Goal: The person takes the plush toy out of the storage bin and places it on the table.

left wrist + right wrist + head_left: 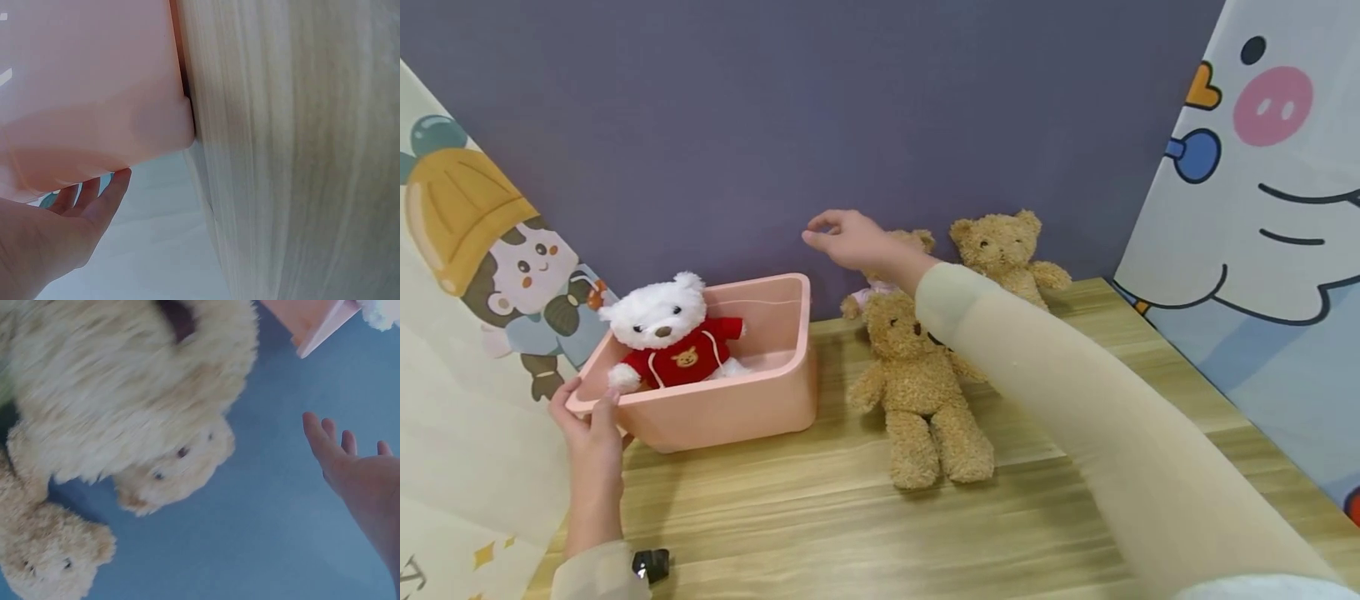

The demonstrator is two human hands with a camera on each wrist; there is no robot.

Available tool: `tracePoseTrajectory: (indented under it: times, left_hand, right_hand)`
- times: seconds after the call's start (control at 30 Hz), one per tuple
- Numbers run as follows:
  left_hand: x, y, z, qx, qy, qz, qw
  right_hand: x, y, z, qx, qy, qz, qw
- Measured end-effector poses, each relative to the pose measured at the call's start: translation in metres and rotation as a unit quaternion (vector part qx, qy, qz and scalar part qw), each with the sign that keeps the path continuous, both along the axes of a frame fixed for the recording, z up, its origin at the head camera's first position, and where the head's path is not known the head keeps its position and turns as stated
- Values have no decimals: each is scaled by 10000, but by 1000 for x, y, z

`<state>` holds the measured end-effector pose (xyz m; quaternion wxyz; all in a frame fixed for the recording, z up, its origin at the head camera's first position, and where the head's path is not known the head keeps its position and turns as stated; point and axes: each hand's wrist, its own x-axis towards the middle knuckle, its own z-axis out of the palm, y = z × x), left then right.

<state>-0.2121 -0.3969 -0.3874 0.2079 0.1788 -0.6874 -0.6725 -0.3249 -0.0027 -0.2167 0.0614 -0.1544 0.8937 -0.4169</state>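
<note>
A pink plastic storage bin (730, 414) stands on the left part of the wooden table. In it sits a white teddy bear (658, 315) in a red hoodie. My left hand (593, 437) grips the bin's near left corner, thumb at the rim and fingers along the outer side; the left wrist view shows the fingers (114, 195) against the wall. My right hand (853, 240) hangs in the air right of the bin, holding nothing, fingers loosely bent. Below its forearm a brown teddy bear (921, 408) sits facing me. Behind, another brown bear (880, 287) is partly hidden by that arm.
A third brown bear (1000, 250) leans near the back right of the table (820, 517). A dark blue-grey wall (880, 108) rises behind. Cartoon-printed panels flank both sides. A small black object (651, 565) is beside my left sleeve.
</note>
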Motion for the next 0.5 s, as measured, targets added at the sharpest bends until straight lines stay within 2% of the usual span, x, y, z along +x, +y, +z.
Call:
tracePoseTrajectory:
  times: [0.13,0.27,0.5]
  left_hand:
    - [-2,0,0,27,5,-17,10000]
    - [-4,-1,0,67,72,-14,10000]
    - [-1,-2,1,36,-61,30,10000]
  right_hand:
    - [-3,-20,1,30,-20,38,10000]
    - [-4,-37,0,-39,-38,244,9997]
    - [-5,-79,-1,-131,20,348,9993]
